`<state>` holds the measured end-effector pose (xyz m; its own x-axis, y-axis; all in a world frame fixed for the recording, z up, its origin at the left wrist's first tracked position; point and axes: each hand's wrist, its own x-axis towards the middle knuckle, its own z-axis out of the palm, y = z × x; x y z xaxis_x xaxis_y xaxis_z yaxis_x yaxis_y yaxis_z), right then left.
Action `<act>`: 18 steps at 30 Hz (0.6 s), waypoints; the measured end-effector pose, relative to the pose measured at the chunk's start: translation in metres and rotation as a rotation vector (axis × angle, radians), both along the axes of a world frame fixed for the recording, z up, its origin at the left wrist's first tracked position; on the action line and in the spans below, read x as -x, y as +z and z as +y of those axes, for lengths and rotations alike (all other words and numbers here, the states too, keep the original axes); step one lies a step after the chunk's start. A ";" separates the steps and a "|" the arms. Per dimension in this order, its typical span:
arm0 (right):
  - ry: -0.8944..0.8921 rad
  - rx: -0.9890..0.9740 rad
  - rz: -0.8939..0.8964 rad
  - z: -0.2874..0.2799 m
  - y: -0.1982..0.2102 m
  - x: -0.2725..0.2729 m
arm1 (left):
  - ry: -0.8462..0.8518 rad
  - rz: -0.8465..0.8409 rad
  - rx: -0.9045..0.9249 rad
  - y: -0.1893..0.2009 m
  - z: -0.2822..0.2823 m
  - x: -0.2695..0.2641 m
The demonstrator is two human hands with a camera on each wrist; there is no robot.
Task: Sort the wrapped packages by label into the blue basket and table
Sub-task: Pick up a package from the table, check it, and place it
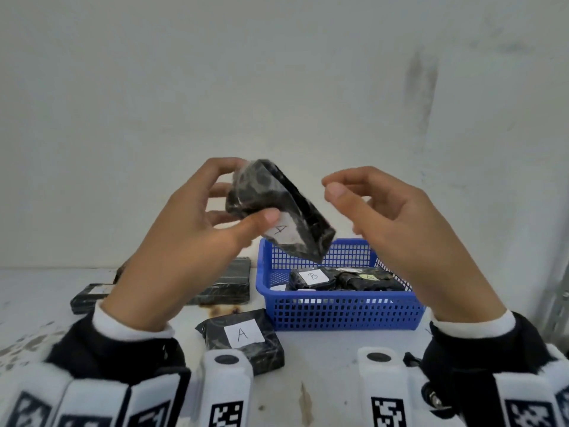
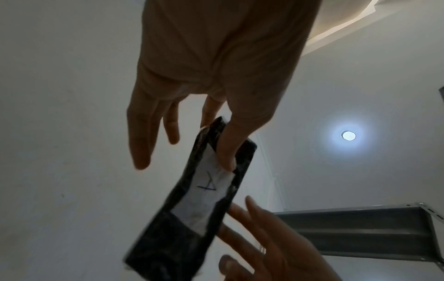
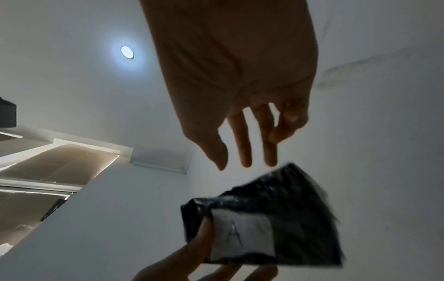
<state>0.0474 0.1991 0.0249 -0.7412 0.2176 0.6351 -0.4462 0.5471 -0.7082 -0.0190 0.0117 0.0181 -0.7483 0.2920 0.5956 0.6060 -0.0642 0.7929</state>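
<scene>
1. At centre frame in the head view, the left hand (image 1: pixel 184 229) pinches a black wrapped package (image 1: pixel 278 208) in the air: the thumb presses the front face at the edge of its white "A" label, and the fingers (image 1: pixel 215 167) curl behind its top end.
2. The right hand (image 1: pixel 385 217), centre right, holds nothing; its fingers hang loosely curled just beside the package, not touching it.
3. The package tilts, its lower end hanging over the blue basket (image 1: pixel 338 312) at lower centre, where a "B" package (image 1: pixel 312 278) lies among others.
4. Risk: the glossy wrap looks slippery, and a grip at 1 end only could let the package slide into the basket.
5. Risk: the thumb partly covers the label, so it could be misread.
6. At lower left, another "A" package (image 1: pixel 243 334) and more dark packages lie on the table (image 1: pixel 37 306), probably the "A" pile.
</scene>
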 end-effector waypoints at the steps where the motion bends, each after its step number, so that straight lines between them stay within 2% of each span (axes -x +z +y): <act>1: 0.059 0.018 0.000 -0.001 0.001 -0.002 | -0.027 0.002 -0.008 0.000 0.001 -0.001; 5: 0.289 0.048 -0.011 -0.012 -0.002 -0.001 | -0.088 0.096 0.032 -0.002 0.007 -0.004; 7: 0.290 0.022 0.012 -0.014 -0.005 0.003 | -0.104 0.124 0.078 -0.002 0.007 -0.006; 11: 0.283 0.013 0.029 -0.011 -0.007 0.006 | -0.214 0.042 0.061 -0.002 0.003 -0.005; 18: 0.303 -0.022 0.023 -0.007 -0.005 0.002 | -0.235 0.058 0.056 -0.001 0.005 -0.005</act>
<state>0.0458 0.1926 0.0197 -0.7558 -0.0249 0.6544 -0.6070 0.4016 -0.6858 -0.0138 0.0164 0.0171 -0.6213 0.4874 0.6135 0.6239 -0.1659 0.7637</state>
